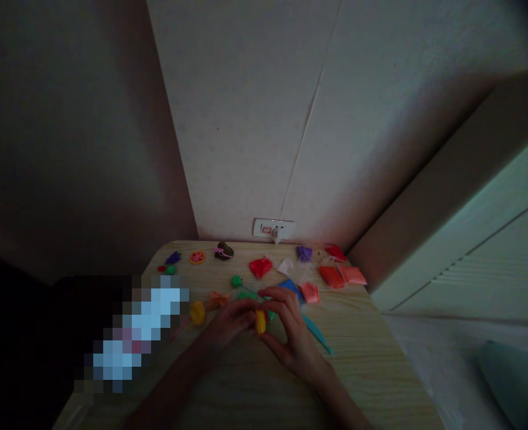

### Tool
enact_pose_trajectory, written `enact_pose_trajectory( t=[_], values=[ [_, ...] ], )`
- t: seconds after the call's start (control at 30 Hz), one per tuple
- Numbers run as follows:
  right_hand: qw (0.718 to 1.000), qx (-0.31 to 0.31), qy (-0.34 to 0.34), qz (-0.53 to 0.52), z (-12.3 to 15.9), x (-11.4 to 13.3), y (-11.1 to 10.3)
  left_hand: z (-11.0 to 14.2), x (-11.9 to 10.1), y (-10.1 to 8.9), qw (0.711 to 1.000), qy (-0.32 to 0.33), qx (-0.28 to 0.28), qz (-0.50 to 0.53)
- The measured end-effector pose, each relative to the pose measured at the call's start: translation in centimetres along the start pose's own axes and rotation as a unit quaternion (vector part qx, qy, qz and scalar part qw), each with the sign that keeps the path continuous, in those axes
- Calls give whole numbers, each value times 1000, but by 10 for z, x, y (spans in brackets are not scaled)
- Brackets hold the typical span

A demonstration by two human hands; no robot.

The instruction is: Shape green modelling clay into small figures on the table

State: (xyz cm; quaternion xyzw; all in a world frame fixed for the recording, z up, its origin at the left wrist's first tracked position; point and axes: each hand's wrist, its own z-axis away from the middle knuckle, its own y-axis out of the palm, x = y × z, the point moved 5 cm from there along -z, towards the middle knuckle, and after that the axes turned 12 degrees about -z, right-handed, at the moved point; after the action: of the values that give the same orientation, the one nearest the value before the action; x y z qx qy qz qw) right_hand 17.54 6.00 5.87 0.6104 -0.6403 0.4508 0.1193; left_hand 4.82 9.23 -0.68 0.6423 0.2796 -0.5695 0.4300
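Both hands meet over the near middle of the table around a small yellow lump [260,323] that looks like modelling clay. My left hand [232,321] is closed, its fingertips against the lump's left side. My right hand [293,334] curves round from the right, thumb below and fingers above, pinching the lump. A dark red bit shows just behind it, mostly hidden by the fingers. Close to my left hand lie a larger yellow clay lump [197,313] and an orange piece [218,299]. A turquoise clay knife [318,334] lies right of my right hand.
Behind the hands are a green packet [246,295], a green ball [236,280], a red packet [260,267] and a blue packet [291,289]. Orange packets [332,276] lie far right, small coloured shapes [197,257] far left. A wall socket [273,229] sits beyond the table.
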Motion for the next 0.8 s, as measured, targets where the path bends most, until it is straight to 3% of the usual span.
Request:
enact_pose_trajectory(
  t=[0.47,0.8],
  values=[
    [1000,-10,7,4,1,-3,0,2,1,2,999,-28,0,31],
    [1000,4,1,-9,1,0,2,0,2,2,998,-4,10,57]
  ],
)
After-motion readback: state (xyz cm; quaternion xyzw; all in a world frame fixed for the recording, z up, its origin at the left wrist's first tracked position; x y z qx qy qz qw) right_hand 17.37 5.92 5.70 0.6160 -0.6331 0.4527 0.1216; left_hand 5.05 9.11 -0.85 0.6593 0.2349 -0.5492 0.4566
